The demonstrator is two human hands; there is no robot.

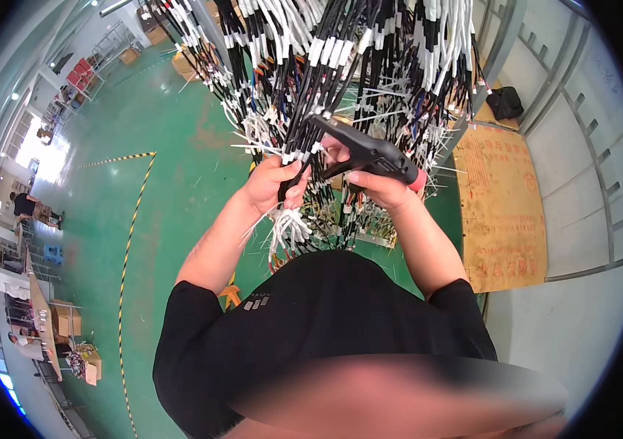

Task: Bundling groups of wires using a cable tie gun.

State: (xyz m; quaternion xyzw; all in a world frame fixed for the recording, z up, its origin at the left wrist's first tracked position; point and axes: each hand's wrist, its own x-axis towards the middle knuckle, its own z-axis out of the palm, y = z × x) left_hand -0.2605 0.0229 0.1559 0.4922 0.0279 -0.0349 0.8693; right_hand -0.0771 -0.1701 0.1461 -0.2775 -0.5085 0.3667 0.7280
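My left hand (pixel 270 186) is closed around a bundle of black cables (pixel 297 140) that hangs in front of me. White cable ends (pixel 291 228) fan out below that fist. In my right hand (pixel 386 192) is a black cable tie gun (pixel 371 151) with a red knob at its rear. Its nose points up and to the left, against or just in front of the bundle above my left hand; I cannot tell whether it touches. Thin white cable ties (pixel 253 146) stick out from the wiring around both hands.
More hanging cables with white labels (pixel 436 44) fill the space ahead. To the right a yellowish printed board (pixel 501 212) lies beside a metal frame, with a black bag (pixel 504 103) beyond it. Yellow-black tape (pixel 131 227) marks the green floor at left. A person (pixel 30 206) is farther left.
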